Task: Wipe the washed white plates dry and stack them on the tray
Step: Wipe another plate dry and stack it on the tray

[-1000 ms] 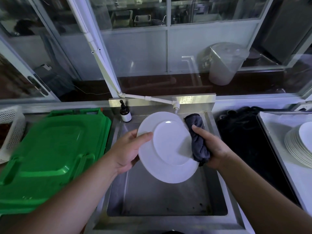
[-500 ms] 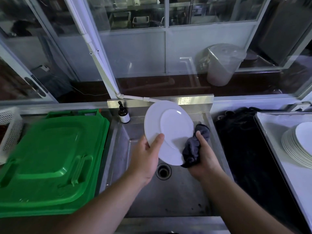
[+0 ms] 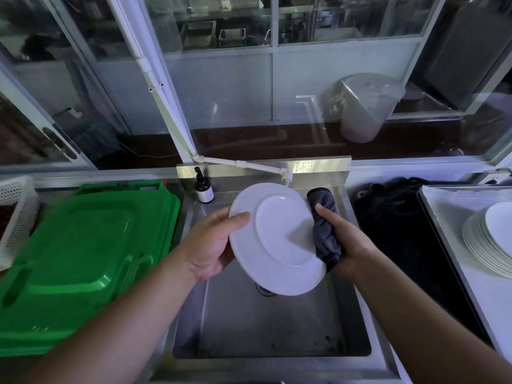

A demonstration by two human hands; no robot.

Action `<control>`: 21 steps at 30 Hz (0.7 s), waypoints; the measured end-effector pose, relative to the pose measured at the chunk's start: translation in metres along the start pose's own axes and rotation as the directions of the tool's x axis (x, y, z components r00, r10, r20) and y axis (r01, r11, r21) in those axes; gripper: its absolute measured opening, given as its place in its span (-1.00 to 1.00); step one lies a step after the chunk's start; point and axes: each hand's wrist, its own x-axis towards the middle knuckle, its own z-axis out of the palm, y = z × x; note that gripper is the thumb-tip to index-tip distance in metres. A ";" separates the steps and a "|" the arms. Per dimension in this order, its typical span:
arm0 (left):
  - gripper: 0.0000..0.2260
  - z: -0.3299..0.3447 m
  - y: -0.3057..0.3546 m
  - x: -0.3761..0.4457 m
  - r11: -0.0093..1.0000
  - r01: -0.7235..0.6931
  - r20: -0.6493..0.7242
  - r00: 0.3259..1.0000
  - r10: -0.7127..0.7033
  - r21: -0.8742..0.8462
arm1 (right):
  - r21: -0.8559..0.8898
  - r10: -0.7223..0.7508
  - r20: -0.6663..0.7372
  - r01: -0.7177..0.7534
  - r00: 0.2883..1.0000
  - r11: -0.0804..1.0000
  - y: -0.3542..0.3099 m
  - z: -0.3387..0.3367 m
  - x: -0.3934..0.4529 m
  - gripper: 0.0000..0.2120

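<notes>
I hold a white plate (image 3: 279, 239) tilted over the steel sink (image 3: 266, 325). My left hand (image 3: 210, 242) grips its left rim, thumb on the front face. My right hand (image 3: 343, 239) holds a bunched dark grey cloth (image 3: 325, 231) against the plate's right rim. At the far right a stack of several white plates (image 3: 490, 239) lies on a metal tray (image 3: 448, 206).
A green plastic crate lid (image 3: 83, 259) fills the counter on the left, with a white perforated basket (image 3: 16, 212) beyond it. A brown pump bottle (image 3: 203, 187) and a white tap (image 3: 285, 176) stand behind the sink. Black cloth (image 3: 399, 225) lies between sink and tray.
The cloth has gone from the plate's lower right edge up along its right rim. The plate has turned and come lower, closer to me, and my left thumb is now higher on the rim.
</notes>
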 end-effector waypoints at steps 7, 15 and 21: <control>-0.85 0.030 -0.030 0.008 0.986 -0.155 -0.161 0.977 0.143 -0.067 | 0.224 -0.021 -0.160 0.057 0.987 0.973 0.036 0.015 0.007 -0.64; -0.79 0.040 -0.049 0.007 0.992 -0.103 -0.193 0.977 0.088 -0.069 | 0.218 0.054 -0.129 -0.025 0.990 0.976 0.046 -0.011 0.017 -0.56; -0.58 0.004 -0.003 0.014 0.987 0.160 -0.030 0.987 -0.160 0.021 | -0.011 0.089 -0.008 -0.089 0.996 0.996 0.009 -0.020 0.004 -0.49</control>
